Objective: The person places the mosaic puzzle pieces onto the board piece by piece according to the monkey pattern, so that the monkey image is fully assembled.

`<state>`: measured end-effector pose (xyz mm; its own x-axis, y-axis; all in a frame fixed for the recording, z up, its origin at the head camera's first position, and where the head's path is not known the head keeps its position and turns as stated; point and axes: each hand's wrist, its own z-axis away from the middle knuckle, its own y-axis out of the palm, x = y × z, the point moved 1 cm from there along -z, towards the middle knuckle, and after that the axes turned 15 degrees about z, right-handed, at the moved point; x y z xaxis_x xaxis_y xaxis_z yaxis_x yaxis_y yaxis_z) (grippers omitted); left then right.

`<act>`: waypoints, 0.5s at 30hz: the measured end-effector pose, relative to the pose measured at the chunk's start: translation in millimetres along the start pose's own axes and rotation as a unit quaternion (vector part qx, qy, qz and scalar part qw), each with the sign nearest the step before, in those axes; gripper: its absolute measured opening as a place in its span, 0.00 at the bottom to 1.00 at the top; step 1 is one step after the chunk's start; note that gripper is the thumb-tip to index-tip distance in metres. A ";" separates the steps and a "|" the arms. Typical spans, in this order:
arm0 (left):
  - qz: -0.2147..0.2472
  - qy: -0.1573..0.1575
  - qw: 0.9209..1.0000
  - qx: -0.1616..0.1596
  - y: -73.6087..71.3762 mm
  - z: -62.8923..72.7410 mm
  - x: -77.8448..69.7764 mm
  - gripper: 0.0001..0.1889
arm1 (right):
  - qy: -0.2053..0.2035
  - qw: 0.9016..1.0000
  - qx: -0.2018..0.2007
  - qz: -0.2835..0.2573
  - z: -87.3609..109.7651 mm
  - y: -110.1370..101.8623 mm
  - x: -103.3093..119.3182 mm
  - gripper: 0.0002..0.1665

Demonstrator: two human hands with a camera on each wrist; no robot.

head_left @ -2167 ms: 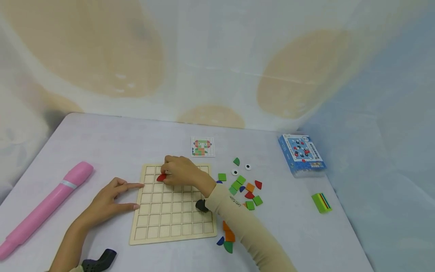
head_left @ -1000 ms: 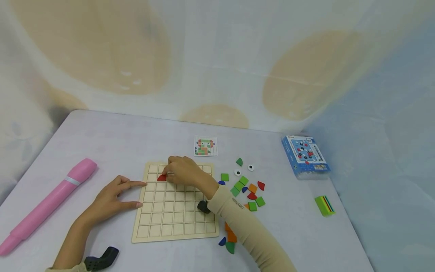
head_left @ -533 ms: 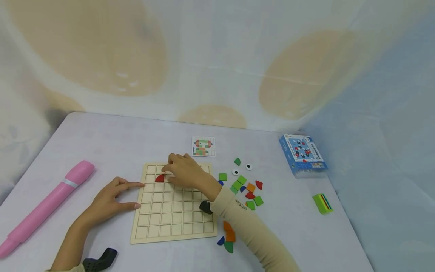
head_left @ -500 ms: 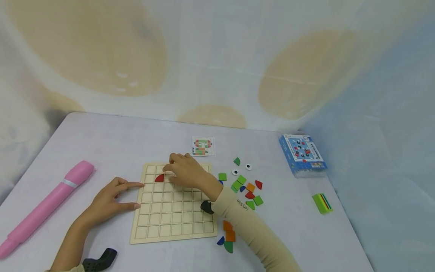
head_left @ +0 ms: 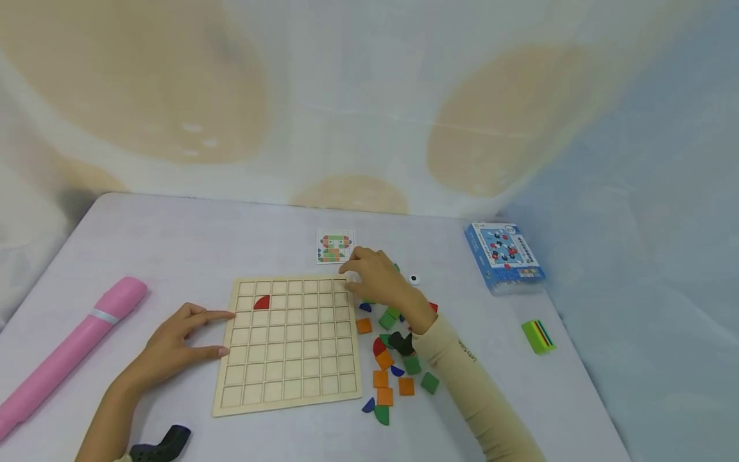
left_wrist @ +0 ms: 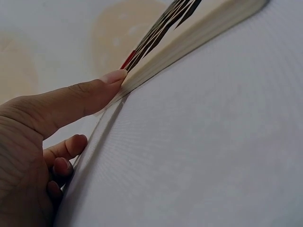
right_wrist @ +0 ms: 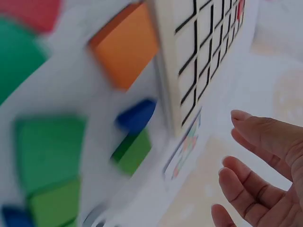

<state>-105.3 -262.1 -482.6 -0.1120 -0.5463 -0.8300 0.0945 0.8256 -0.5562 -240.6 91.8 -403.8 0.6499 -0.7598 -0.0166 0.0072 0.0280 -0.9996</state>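
A pale wooden grid board point(head_left: 288, 352) lies on the table, and one red quarter-circle piece point(head_left: 262, 302) sits in a cell near its upper left. My left hand point(head_left: 176, 343) touches the board's left edge with thumb and index fingertip, fingers spread; the left wrist view shows the thumb point(left_wrist: 113, 77) against the rim. Over the board's upper right corner hovers my right hand point(head_left: 378, 278), fingers loosely bent with nothing between them. In the right wrist view its fingers point(right_wrist: 255, 184) are apart, and an orange square point(right_wrist: 125, 45) lies by the board's edge.
Several loose pieces, among them an orange square point(head_left: 407, 386) and a green square point(head_left: 430, 383), lie right of the board. Behind it is a pattern card point(head_left: 335, 247). A blue box point(head_left: 505, 256), a green block stack point(head_left: 538, 337) and a pink tube point(head_left: 72, 350) flank the area.
My right hand let go of the red quarter-circle in its cell, then moved right across the board to its far corner. My left hand stays at the left edge.
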 end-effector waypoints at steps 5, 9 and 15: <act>-0.005 0.001 1.000 -0.002 0.5 0.2 0.4 0.31 | 0.062 0.998 0.005 -0.029 26.4 1.8 -31.5 0.15; -0.005 0.001 1.000 -0.004 0.8 0.5 0.8 0.31 | 0.096 0.995 0.018 -0.033 45.4 7.2 -48.6 0.13; -0.004 -0.004 1.000 -0.002 1.7 -0.1 1.7 0.32 | 0.129 0.991 0.036 -0.024 68.0 14.4 -60.8 0.15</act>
<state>-105.5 -261.5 -484.9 -0.1046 -0.5533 -0.8264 0.0898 0.8223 -0.5620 -228.4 182.6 -415.6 0.4320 -0.9018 0.0154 0.0933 0.0277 -0.9953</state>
